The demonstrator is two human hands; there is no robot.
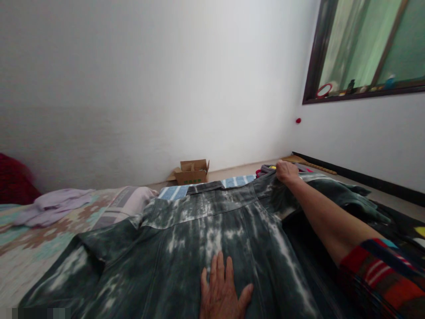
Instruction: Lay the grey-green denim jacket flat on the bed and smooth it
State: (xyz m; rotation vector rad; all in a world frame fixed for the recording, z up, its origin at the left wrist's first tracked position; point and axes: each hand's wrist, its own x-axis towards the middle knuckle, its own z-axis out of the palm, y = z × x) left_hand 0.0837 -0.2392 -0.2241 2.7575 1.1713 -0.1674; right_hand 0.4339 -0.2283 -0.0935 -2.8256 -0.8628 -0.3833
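Note:
A dark green, bleach-mottled denim jacket (pixel 186 239) lies spread back-up across the bed in front of me. My left hand (pixel 222 290) rests flat on its lower back panel, fingers stretched out and together. My right hand (pixel 286 171) reaches far forward, its fingers curled over the jacket's shoulder or sleeve near the collar. A striped red, blue and black sleeve covers my right upper arm at the lower right.
A patterned bedspread (pixel 40 239) carries a lilac garment (pixel 55 204) at left. A blue striped cloth (pixel 232 181) lies beyond the collar. A cardboard box (pixel 192 172) stands on the floor by the white wall. A window (pixel 365 48) is at upper right.

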